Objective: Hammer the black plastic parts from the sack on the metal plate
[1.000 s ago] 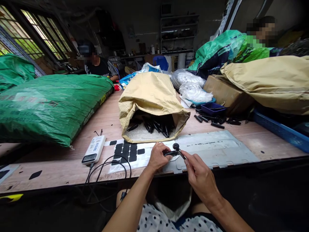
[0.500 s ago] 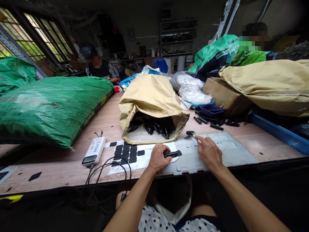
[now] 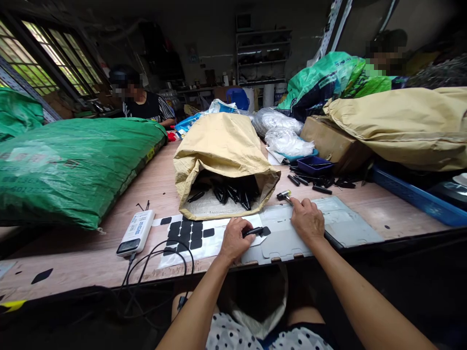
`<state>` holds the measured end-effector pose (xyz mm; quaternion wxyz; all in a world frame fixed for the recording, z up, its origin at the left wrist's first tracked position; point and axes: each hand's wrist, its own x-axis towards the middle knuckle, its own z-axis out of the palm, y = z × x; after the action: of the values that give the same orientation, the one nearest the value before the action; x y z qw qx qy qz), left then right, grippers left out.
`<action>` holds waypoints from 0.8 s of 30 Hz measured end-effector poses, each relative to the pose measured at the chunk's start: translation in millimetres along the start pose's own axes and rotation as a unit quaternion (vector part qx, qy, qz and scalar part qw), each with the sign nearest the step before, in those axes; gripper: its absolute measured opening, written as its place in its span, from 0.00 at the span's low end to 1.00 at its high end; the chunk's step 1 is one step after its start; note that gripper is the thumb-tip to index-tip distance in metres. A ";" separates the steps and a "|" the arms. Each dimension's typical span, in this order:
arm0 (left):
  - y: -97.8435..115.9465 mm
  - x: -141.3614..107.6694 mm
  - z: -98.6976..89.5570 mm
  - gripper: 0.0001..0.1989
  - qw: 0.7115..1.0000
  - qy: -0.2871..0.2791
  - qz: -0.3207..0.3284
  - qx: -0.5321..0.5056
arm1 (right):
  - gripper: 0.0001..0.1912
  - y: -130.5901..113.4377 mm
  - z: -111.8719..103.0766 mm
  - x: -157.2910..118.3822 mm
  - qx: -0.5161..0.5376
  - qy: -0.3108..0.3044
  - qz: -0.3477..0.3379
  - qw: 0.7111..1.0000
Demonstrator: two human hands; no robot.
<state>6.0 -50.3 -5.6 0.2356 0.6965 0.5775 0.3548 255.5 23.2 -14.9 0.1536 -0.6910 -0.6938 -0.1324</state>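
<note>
My left hand (image 3: 236, 239) is closed on a slim black pen-shaped piece (image 3: 254, 231), held low over the right end of a white sheet of black stickers (image 3: 186, 236). A black sticker patch (image 3: 266, 231) lies by the piece's tip. To the right, my right hand (image 3: 307, 219) grips the metal handle of a small hammer (image 3: 283, 195). Its dark head with a yellowish end points away from me, above a grey board (image 3: 279, 240). Beyond my hands, an open tan sack (image 3: 222, 141) lies on its side with several similar black pieces (image 3: 233, 192) in its mouth.
A white power bank (image 3: 135, 233) with black cables stands left of the sheet. A full green sack (image 3: 73, 165) fills the left. At right are loose black pieces (image 3: 322, 189), a purple tray (image 3: 315, 167), a cardboard box (image 3: 335, 143) and a blue tray (image 3: 419, 199). Two people sit beyond.
The hammer has turned in my right hand, so its yellowish end shows more, and that hand sits slightly further forward. My left hand keeps the black piece. The whole view has shifted slightly.
</note>
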 end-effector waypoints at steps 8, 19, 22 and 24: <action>19.9 -7.3 -8.2 0.06 0.999 -0.021 0.024 0.036 | 0.20 -2.2 2.7 2.1 0.003 0.010 0.008 1.000; 1.9 -120.4 57.2 0.14 0.929 -0.332 -0.162 -0.014 | 0.20 -4.3 0.0 2.9 0.003 -0.004 0.013 1.000; -25.0 -119.9 80.5 0.21 0.902 -0.300 -0.309 0.024 | 0.20 -4.5 -0.7 2.9 0.004 -0.003 0.014 1.000; -23.8 -114.8 79.9 0.25 0.892 -0.319 -0.318 0.039 | 0.20 -4.5 -1.1 2.7 0.004 -0.002 0.014 1.000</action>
<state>42.7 -150.1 -99.5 0.4803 0.5595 0.6755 -0.0029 251.0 25.1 -12.7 0.1563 -0.7005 -0.6847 -0.1263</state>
